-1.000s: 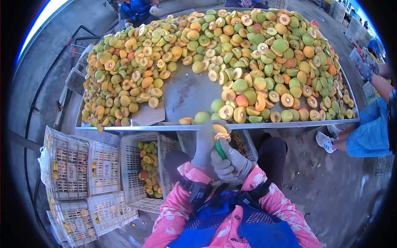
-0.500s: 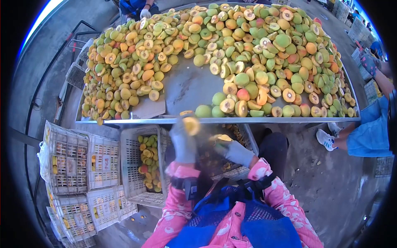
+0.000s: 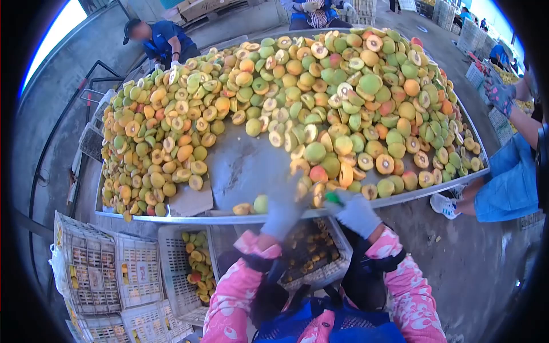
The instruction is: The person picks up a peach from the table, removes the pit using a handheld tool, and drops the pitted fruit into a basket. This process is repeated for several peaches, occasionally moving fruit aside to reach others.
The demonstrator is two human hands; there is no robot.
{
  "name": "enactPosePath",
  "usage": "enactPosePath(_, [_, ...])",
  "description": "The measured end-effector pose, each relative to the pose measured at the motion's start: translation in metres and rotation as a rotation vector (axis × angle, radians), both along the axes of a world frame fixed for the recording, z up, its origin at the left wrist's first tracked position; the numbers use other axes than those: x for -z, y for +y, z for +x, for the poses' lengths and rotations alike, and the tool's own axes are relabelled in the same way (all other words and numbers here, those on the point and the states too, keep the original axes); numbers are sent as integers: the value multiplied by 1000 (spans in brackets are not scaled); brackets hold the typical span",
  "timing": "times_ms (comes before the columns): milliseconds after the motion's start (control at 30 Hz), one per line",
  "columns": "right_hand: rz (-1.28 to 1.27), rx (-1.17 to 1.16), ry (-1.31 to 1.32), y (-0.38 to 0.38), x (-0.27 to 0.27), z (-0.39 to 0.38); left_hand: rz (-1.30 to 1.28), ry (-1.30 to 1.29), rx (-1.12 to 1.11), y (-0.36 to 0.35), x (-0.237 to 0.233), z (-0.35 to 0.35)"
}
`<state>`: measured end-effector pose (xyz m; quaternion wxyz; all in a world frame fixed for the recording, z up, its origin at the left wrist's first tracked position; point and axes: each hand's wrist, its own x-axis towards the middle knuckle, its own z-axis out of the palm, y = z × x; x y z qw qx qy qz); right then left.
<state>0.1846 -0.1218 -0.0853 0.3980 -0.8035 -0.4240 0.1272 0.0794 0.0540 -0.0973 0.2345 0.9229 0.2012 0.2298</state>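
Halved and whole yellow-green fruit (image 3: 366,103), like peaches or apricots, lie piled on a metal-edged table (image 3: 240,163). My gloved left hand (image 3: 284,207) reaches over the near edge toward the fruit beside the bare patch; motion smears its fingers, so I cannot see whether they hold anything. To its right, my gloved right hand (image 3: 355,215) is closed around a small tool with a green handle (image 3: 333,198). The tool's working end cannot be made out. A few fruit pieces (image 3: 242,209) sit at the table's near edge, left of my left hand.
Below the table stand a crate of fruit halves (image 3: 171,257) and another crate with dark-looking pieces (image 3: 337,257). Stacked crates (image 3: 91,274) are at the left. A cardboard piece (image 3: 191,201) lies on the table. Co-workers (image 3: 168,41) stand at the far side and right.
My left hand has moved up and right onto the table edge; the fruit half seen in it before no longer shows. My right hand has risen toward the pile. The view has tilted up.
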Motion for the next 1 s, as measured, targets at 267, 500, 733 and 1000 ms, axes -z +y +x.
enactPosePath(267, [-219,406,-541,-22,62,173,113,90,156,40,31,122])
enactPosePath(500, [-391,471,-579,17,100,165,-807,-55,-77,107,53,46])
enactPosePath(733, [-354,297,-546,36,60,130,-1340,-481,-91,101,54,9])
enactPosePath(1000, [197,-97,-131,57,-29,-3,-824,-434,32,31,-17,-28])
